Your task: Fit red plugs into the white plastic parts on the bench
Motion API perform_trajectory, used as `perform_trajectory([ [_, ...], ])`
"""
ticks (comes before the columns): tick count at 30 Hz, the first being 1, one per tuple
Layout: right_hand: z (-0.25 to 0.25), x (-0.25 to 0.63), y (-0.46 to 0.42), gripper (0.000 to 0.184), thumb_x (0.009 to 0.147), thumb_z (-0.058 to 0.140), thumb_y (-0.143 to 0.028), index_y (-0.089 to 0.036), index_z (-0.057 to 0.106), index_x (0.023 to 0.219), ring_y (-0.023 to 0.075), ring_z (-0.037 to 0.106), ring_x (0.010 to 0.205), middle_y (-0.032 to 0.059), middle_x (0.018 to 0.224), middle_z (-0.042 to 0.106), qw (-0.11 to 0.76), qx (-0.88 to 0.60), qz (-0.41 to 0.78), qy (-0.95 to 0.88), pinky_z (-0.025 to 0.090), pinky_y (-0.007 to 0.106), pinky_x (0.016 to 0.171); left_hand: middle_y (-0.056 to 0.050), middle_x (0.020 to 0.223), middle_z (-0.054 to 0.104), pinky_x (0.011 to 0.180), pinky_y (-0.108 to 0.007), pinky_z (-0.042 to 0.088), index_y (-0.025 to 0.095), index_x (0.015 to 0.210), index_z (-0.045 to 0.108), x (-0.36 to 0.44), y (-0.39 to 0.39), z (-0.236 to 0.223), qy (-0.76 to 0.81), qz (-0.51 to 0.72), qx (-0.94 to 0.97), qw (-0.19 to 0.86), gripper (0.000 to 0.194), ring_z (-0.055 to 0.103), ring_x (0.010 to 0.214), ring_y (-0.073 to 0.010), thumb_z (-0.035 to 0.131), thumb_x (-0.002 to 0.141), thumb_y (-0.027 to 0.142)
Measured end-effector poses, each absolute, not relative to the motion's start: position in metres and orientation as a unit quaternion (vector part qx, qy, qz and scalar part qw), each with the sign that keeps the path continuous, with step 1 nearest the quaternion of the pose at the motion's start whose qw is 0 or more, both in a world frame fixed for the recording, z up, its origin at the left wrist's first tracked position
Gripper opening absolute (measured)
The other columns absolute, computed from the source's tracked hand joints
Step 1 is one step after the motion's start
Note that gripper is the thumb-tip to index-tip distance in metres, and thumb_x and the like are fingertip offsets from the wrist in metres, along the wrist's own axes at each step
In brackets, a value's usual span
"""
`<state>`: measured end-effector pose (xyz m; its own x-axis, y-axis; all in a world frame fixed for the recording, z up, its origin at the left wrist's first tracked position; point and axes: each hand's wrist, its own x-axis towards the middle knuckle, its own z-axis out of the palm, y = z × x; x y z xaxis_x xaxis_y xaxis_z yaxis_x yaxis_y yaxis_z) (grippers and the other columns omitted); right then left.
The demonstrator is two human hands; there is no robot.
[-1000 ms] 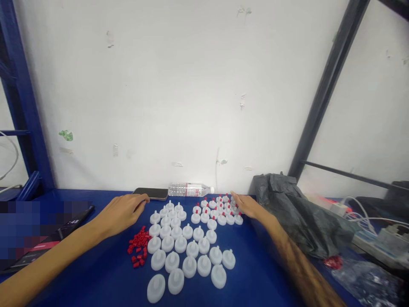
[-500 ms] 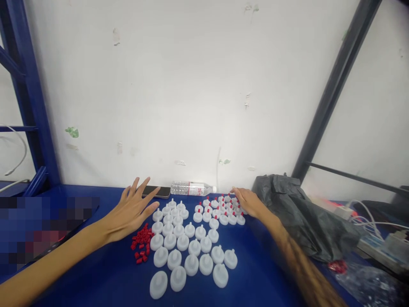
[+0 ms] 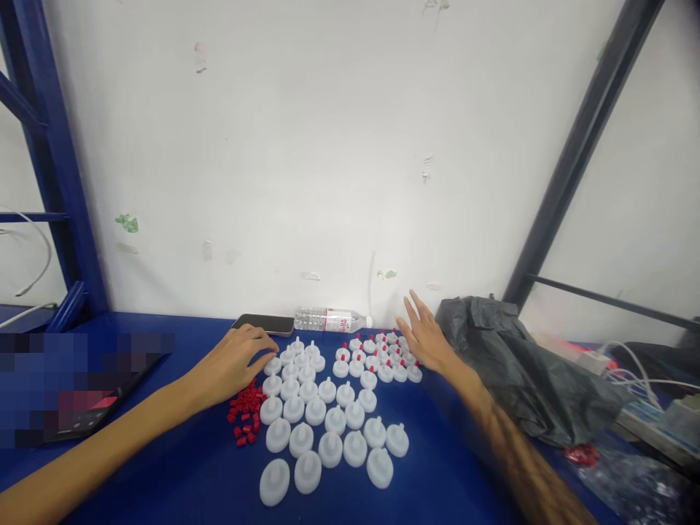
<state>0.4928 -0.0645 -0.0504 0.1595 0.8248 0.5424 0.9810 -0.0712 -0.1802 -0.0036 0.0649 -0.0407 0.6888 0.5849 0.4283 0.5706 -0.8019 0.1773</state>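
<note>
My left hand (image 3: 236,364) is bent at the knuckles, its thumb and index fingertips brought close together at the nozzle of a white nozzle cap (image 3: 272,366) in the back left of the group. The fingers hide that nozzle. Beneath and in front of this hand lies a pile of small red caps (image 3: 247,408). My right hand (image 3: 426,339) is open, fingers apart and pointing at the wall, just right of several white nozzle caps with red tips (image 3: 385,373). Bare-tipped white nozzle caps (image 3: 330,449) stand in loose rows across the middle.
A phone (image 3: 267,324) and a clear plastic bottle (image 3: 331,320) lie along the wall. On the right are a black plastic bag (image 3: 492,372), a power strip (image 3: 645,419) with cables and clear plastic wrap. A dark calculator-like object (image 3: 90,419) sits at left on the blue table (image 3: 437,474).
My left hand has gone from spread fingers to a pinch at a white nozzle cap. My right hand has lifted from the red-tipped caps, its fingers opening.
</note>
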Motion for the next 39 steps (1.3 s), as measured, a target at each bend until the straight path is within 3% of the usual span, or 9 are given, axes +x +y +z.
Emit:
perform_trajectory([
  [6,-0.048,0.48,-0.065,0.075,0.136,0.04,-0.064,-0.038,0.045,0.206,0.0516,0.029,0.202,0.0119,0.224,0.011,0.263,-0.7,-0.161,-0.644,0.053,0.077,0.151,-0.009,0.121,0.1,0.119,-0.051,0.061,0.03,0.116,0.096,0.0,0.061,-0.041,0.307,0.24,0.921,0.001,0.034,0.09,0.121,-0.0362,0.064,0.125,0.031],
  [9,-0.04,0.466,-0.071,0.072,0.136,0.044,-0.063,-0.042,0.047,0.205,0.054,0.02,0.204,0.0128,0.224,-0.004,0.283,-0.683,-0.146,-0.657,0.053,0.079,0.15,-0.01,0.121,0.101,0.122,-0.053,0.063,0.028,0.12,0.095,-0.002,0.06,-0.035,0.299,0.252,0.92,0.007,0.036,0.091,0.117,-0.0358,0.061,0.127,0.036],
  [12,-0.03,0.444,-0.079,0.07,0.137,0.047,-0.058,-0.04,0.047,0.205,0.0521,0.015,0.205,0.0159,0.223,-0.004,0.311,-0.656,-0.142,-0.673,0.046,0.078,0.154,-0.013,0.123,0.102,0.123,-0.056,0.067,0.025,0.126,0.095,-0.002,0.056,-0.028,0.29,0.292,0.912,-0.002,0.04,0.092,0.116,-0.0362,0.058,0.129,0.041],
  [16,-0.025,0.401,-0.09,0.072,0.137,0.057,-0.056,-0.043,0.042,0.206,0.0459,0.03,0.203,0.0166,0.222,0.019,0.337,-0.572,-0.162,-0.73,0.045,0.076,0.157,-0.012,0.114,0.101,0.111,-0.053,0.074,0.024,0.126,0.096,0.006,0.042,-0.029,0.223,0.386,0.894,-0.039,0.038,0.092,0.108,-0.035,0.061,0.131,0.039],
  [20,-0.028,0.359,-0.098,0.089,0.129,0.077,-0.058,-0.041,0.038,0.207,0.0444,0.049,0.195,0.015,0.207,0.055,0.303,-0.469,-0.185,-0.809,0.052,0.078,0.155,-0.007,0.106,0.1,0.095,-0.045,0.076,0.028,0.126,0.095,0.021,0.019,-0.038,0.128,0.471,0.872,-0.042,0.029,0.091,0.1,-0.0306,0.067,0.131,0.031],
  [25,-0.028,0.331,-0.108,0.071,0.123,0.084,-0.041,-0.045,0.065,0.192,0.0411,0.087,0.158,0.0056,0.167,0.092,0.26,-0.426,-0.165,-0.851,0.061,0.07,0.152,-0.005,0.102,0.098,0.092,-0.047,0.08,0.037,0.131,0.094,0.035,-0.003,-0.053,0.085,0.492,0.866,0.02,0.028,0.09,0.094,-0.0308,0.069,0.128,0.026],
  [32,-0.034,0.328,-0.108,0.04,0.128,0.08,-0.046,-0.042,0.077,0.168,0.0333,0.095,0.14,0.0031,0.15,0.098,0.307,-0.423,-0.093,-0.847,0.064,0.066,0.148,-0.006,0.105,0.099,0.087,-0.044,0.083,0.037,0.13,0.094,0.037,-0.003,-0.063,0.096,0.498,0.861,0.031,0.024,0.094,0.092,-0.0301,0.072,0.126,0.026],
  [35,-0.037,0.327,-0.106,0.039,0.13,0.078,-0.048,-0.04,0.078,0.168,0.0328,0.097,0.135,0.0041,0.149,0.099,0.307,-0.424,-0.091,-0.847,0.067,0.069,0.143,-0.006,0.108,0.101,0.087,-0.044,0.083,0.036,0.131,0.095,0.037,0.0,-0.064,0.093,0.492,0.866,0.01,0.027,0.095,0.093,-0.0298,0.072,0.125,0.023],
  [39,-0.033,0.333,-0.106,0.045,0.125,0.085,-0.04,-0.045,0.081,0.169,0.0346,0.097,0.136,0.001,0.152,0.099,0.274,-0.454,-0.132,-0.837,0.071,0.066,0.138,-0.007,0.107,0.102,0.108,-0.055,0.079,0.033,0.127,0.096,0.032,0.01,-0.052,0.109,0.464,0.878,-0.044,0.03,0.094,0.1,-0.0331,0.067,0.125,0.024],
])
